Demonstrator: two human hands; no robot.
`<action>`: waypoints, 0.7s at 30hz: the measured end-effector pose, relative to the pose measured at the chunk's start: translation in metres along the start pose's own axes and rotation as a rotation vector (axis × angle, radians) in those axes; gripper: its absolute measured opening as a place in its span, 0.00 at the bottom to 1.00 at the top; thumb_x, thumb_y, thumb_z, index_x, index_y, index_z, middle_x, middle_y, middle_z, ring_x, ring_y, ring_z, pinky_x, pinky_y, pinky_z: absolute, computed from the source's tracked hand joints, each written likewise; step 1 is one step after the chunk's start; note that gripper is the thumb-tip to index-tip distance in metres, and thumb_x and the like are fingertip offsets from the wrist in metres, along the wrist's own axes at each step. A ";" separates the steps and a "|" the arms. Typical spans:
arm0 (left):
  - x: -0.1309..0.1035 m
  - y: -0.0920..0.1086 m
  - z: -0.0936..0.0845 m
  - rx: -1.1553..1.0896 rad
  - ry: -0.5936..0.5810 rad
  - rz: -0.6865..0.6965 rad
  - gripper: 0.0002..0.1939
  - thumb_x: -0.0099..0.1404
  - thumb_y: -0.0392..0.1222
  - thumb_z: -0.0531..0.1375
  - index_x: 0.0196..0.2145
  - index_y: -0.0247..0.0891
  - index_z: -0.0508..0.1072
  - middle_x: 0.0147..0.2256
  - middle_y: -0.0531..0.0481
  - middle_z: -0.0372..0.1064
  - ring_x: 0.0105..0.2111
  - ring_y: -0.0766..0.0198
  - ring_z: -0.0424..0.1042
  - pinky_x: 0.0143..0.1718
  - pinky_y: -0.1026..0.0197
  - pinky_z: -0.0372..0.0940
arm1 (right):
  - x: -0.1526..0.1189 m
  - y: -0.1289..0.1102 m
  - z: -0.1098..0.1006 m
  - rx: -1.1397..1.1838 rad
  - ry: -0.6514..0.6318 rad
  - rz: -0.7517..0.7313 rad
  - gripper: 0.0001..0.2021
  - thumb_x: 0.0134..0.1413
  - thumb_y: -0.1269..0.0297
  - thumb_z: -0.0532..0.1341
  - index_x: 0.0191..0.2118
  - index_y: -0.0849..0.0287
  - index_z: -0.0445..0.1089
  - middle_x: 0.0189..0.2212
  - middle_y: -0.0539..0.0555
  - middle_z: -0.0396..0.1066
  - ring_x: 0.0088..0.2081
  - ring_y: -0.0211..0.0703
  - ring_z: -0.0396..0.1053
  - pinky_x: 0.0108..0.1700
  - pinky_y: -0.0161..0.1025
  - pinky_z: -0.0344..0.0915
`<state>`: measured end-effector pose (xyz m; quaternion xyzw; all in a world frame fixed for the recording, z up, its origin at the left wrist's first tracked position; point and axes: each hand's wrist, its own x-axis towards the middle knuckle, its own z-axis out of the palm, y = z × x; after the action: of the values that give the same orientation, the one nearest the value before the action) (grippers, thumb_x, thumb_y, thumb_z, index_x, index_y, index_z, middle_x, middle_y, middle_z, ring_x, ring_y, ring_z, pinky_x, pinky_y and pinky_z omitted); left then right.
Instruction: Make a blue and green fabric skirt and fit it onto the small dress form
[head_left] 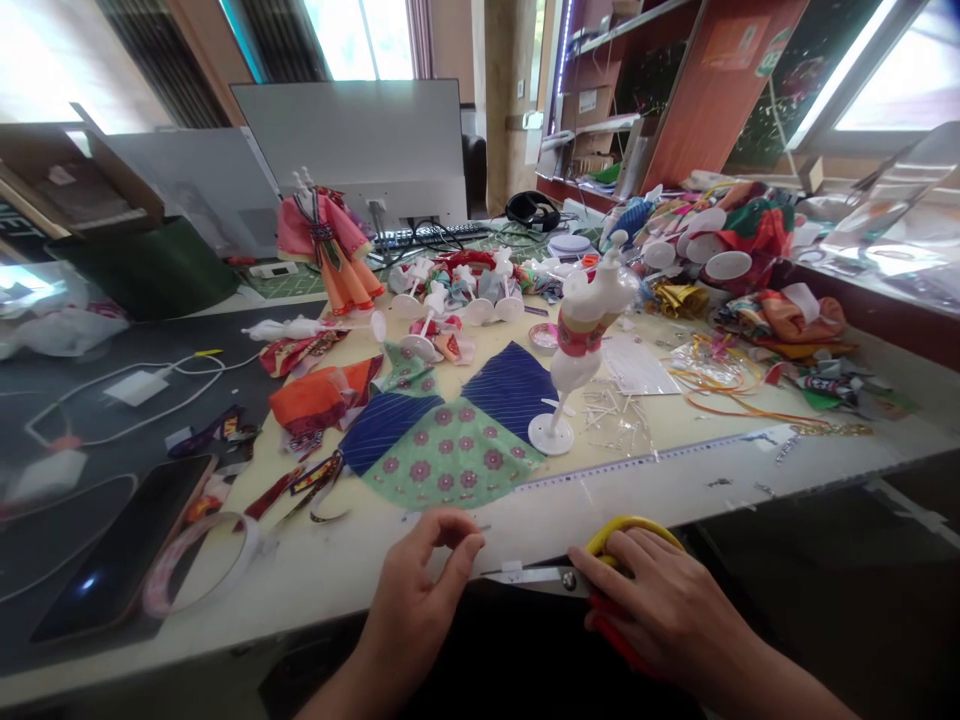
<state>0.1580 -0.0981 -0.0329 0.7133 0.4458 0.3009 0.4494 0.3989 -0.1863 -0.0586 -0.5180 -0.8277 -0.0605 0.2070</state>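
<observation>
My right hand [652, 590] grips a pair of scissors [546, 578] with yellow and red handles, at the table's front edge. Its metal blades point left and look nearly closed, with a small pale piece beside them. Left of the blades, my left hand [431, 570] is curled with thumb and forefinger pinched; what they hold, if anything, is too small to make out. Just beyond it lies a skirt-like fabric piece [450, 455] of green floral and navy striped panels. A white doll-sized mannequin [577, 370] with a red and gold band stands upright on a round base beside the fabric.
A long ruler [622, 465] lies along the front. To the left are a phone [124, 550], a tape roll [199, 565] and a white cable. Several small mannequins [427, 330] and orange cloth [322, 395] lie behind. A dressed doll form [330, 245] stands before a monitor [352, 140]. Fabric heaps fill the right.
</observation>
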 end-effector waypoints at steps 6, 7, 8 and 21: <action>0.000 0.001 0.008 -0.009 -0.111 -0.071 0.11 0.59 0.37 0.57 0.41 0.40 0.64 0.31 0.52 0.71 0.34 0.63 0.71 0.39 0.61 0.65 | 0.001 -0.002 0.001 0.002 -0.009 0.003 0.15 0.53 0.66 0.59 0.48 0.59 0.69 0.30 0.57 0.66 0.31 0.46 0.65 0.33 0.43 0.65; 0.000 0.002 0.008 -0.007 -0.116 -0.068 0.11 0.58 0.36 0.56 0.41 0.40 0.64 0.31 0.52 0.71 0.34 0.63 0.71 0.39 0.60 0.65 | 0.000 -0.002 0.002 0.001 -0.010 0.001 0.15 0.53 0.66 0.58 0.48 0.59 0.69 0.30 0.57 0.66 0.31 0.45 0.65 0.33 0.42 0.65; 0.000 0.004 0.009 -0.006 -0.121 -0.063 0.11 0.58 0.35 0.56 0.41 0.40 0.64 0.30 0.52 0.71 0.33 0.63 0.71 0.38 0.60 0.65 | 0.000 -0.002 0.002 -0.001 -0.010 -0.003 0.15 0.54 0.66 0.58 0.48 0.59 0.69 0.30 0.57 0.66 0.31 0.45 0.65 0.33 0.42 0.65; -0.004 0.002 0.012 0.056 -0.074 0.099 0.12 0.60 0.34 0.55 0.43 0.41 0.64 0.28 0.54 0.67 0.31 0.67 0.69 0.38 0.63 0.65 | 0.000 -0.006 -0.001 0.030 -0.078 0.003 0.15 0.52 0.70 0.57 0.47 0.56 0.68 0.31 0.56 0.67 0.31 0.46 0.65 0.32 0.42 0.65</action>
<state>0.1673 -0.1064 -0.0361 0.7573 0.4015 0.2836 0.4300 0.3940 -0.1894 -0.0573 -0.5181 -0.8352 -0.0278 0.1824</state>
